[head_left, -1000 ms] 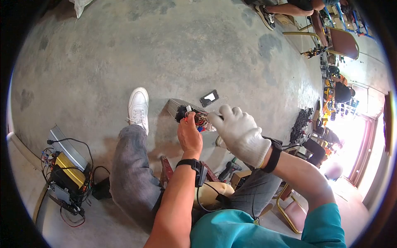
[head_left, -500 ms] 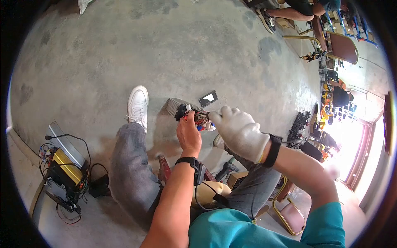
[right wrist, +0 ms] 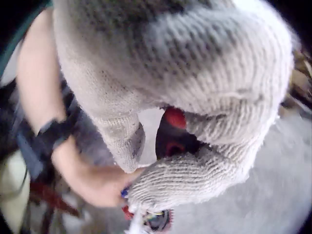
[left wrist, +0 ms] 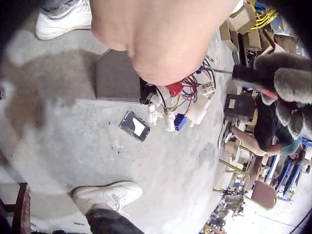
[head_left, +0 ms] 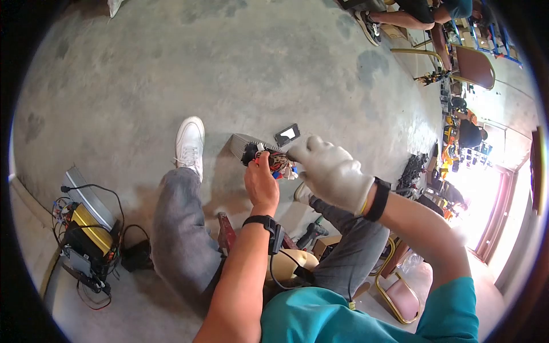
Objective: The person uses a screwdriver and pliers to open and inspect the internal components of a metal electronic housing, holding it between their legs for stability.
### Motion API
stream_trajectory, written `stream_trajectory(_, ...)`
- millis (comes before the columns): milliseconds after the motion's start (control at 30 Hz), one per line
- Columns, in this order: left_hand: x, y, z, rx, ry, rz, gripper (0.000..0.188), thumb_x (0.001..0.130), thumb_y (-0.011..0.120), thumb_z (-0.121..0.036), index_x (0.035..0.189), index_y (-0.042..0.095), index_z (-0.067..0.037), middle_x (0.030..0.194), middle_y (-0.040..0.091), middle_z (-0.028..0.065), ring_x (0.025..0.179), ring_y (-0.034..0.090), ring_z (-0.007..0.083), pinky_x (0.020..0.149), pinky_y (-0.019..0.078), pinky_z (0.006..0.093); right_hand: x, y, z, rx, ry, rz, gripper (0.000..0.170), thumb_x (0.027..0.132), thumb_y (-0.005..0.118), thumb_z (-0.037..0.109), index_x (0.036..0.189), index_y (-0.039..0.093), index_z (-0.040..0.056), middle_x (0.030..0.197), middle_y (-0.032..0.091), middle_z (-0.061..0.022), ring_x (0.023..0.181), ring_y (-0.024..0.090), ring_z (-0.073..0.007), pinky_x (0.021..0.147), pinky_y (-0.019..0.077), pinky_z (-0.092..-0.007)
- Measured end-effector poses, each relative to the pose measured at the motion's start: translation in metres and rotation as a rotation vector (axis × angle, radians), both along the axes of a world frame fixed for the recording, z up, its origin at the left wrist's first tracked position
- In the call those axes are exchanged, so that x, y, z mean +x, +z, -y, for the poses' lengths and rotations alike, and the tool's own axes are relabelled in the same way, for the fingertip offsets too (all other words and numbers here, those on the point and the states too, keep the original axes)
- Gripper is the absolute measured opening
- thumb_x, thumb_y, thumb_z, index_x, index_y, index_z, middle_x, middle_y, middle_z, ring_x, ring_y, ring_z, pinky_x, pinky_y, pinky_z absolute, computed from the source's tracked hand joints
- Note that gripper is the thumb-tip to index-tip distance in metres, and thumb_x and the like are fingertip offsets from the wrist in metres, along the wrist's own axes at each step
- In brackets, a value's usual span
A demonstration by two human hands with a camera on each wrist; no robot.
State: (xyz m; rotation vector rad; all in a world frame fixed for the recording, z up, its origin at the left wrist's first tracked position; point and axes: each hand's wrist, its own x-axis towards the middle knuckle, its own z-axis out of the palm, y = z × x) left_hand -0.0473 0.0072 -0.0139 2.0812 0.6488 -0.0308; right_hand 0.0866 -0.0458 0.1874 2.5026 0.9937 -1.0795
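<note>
Looks partway: black plate [head_left: 287, 135] apart on the floor [head_left: 126, 86], wires [head_left: 281, 166] bunched out of the finned unit [head_left: 243, 147] near a white shoe [head_left: 190, 143], left hand [head_left: 261, 186] gripping them, right hand [head_left: 334, 176] gripping a black-and-red tool [left wrist: 247, 76].

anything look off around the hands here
Yes: coloured wires spill from one end of the finned metal unit, and a small dark panel lies loose on the floor nearby, perhaps detached. Oddly, only the right hand is gloved.
</note>
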Motion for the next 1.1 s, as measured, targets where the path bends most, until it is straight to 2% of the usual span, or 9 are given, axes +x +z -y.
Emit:
stream_trajectory(167,-0.001,0.002,-0.001,0.032,-0.052,-0.036,0.045,0.089,0.06,0.003,0.131,0.056,-0.011,0.104,0.061,0.0204,0.097,0.063,0.0406,0.085,0.0497,0.0501,-0.002,-0.018,0.0,0.004,0.125,-0.038,0.035,0.091,0.067,0.021,0.121,0.062,0.0053,0.112,0.066,-0.0192,0.101,0.072,-0.0339,0.077,0.0579,-0.0471)
stream_trajectory(333,-0.003,-0.002,0.003,0.016,-0.035,-0.051,0.046,0.088,0.062,0.002,0.132,0.055,-0.011,0.106,0.061,0.0206,0.099,0.062,0.0407,0.087,0.0498,0.05,0.032,0.001,-0.01,-0.022,-0.93,-0.316,0.046,0.089,0.059,0.03,0.127,0.064,0.0044,0.085,0.076,-0.0148,0.075,0.074,-0.0342,0.069,0.0567,-0.0426)
stream_trajectory(400,-0.004,-0.008,0.004,-0.013,0.002,0.024,0.047,0.087,0.063,0.002,0.132,0.055,-0.011,0.106,0.061,0.0211,0.099,0.062,0.0408,0.087,0.0496,0.0504,0.018,0.006,-0.012,-0.091,-0.853,-0.254,0.038,0.092,0.062,0.027,0.126,0.064,0.0106,0.102,0.074,-0.0121,0.087,0.074,-0.0336,0.074,0.0578,-0.0456)
stream_trajectory(500,-0.001,-0.004,0.001,-0.002,-0.03,-0.008,0.046,0.087,0.063,0.003,0.131,0.055,-0.01,0.106,0.061,0.0213,0.099,0.062,0.0409,0.087,0.0492,0.0508,0.0,-0.002,-0.003,0.006,0.089,-0.04,0.052,0.08,0.08,0.014,0.126,0.056,0.0075,0.12,0.054,-0.0149,0.103,0.067,-0.0356,0.081,0.0596,-0.0454)
stream_trajectory(633,-0.001,-0.001,-0.002,-0.004,-0.053,-0.008,0.046,0.087,0.063,0.003,0.13,0.055,-0.01,0.104,0.061,0.0213,0.097,0.062,0.0413,0.086,0.049,0.0513,-0.001,-0.005,-0.008,0.023,0.085,-0.096,0.04,0.087,0.073,0.02,0.121,0.06,0.0051,0.112,0.063,-0.0149,0.098,0.069,-0.0359,0.079,0.0584,-0.0445)
stream_trajectory(700,-0.001,-0.003,0.0,0.005,-0.032,0.031,0.047,0.086,0.063,0.003,0.13,0.055,-0.01,0.104,0.061,0.0213,0.097,0.062,0.0414,0.085,0.049,0.0514,0.01,-0.014,-0.011,-0.096,-0.575,-0.169,0.032,0.095,0.061,0.028,0.121,0.063,0.0102,0.108,0.071,-0.0146,0.095,0.074,-0.0357,0.08,0.0585,-0.0519)
stream_trajectory(800,-0.003,-0.006,0.001,-0.004,-0.014,0.098,0.048,0.085,0.064,0.003,0.13,0.054,-0.009,0.102,0.06,0.0214,0.095,0.063,0.0419,0.084,0.049,0.0515,0.026,-0.02,0.001,0.022,-0.638,-0.183,0.036,0.094,0.058,0.031,0.121,0.061,0.0081,0.097,0.075,-0.0152,0.087,0.076,-0.0352,0.079,0.0592,-0.0501)
stream_trajectory(1000,-0.001,-0.003,-0.002,0.028,-0.051,0.063,0.05,0.084,0.067,0.003,0.13,0.054,-0.009,0.103,0.061,0.0208,0.097,0.062,0.0419,0.084,0.049,0.0514,-0.009,-0.01,-0.002,0.108,0.007,0.017,0.022,0.095,0.062,0.017,0.114,0.067,0.0088,0.113,0.069,-0.0144,0.101,0.073,-0.0357,0.068,0.0547,-0.0593)
stream_trajectory(1100,-0.001,-0.005,-0.002,0.0,-0.045,0.041,0.051,0.083,0.067,0.003,0.131,0.054,-0.01,0.104,0.061,0.0208,0.099,0.062,0.0419,0.085,0.0489,0.0509,-0.004,0.001,-0.023,-0.112,-0.009,-0.072,0.041,0.084,0.074,0.018,0.12,0.061,0.0032,0.11,0.067,-0.0159,0.101,0.072,-0.034,0.079,0.0608,-0.0434)
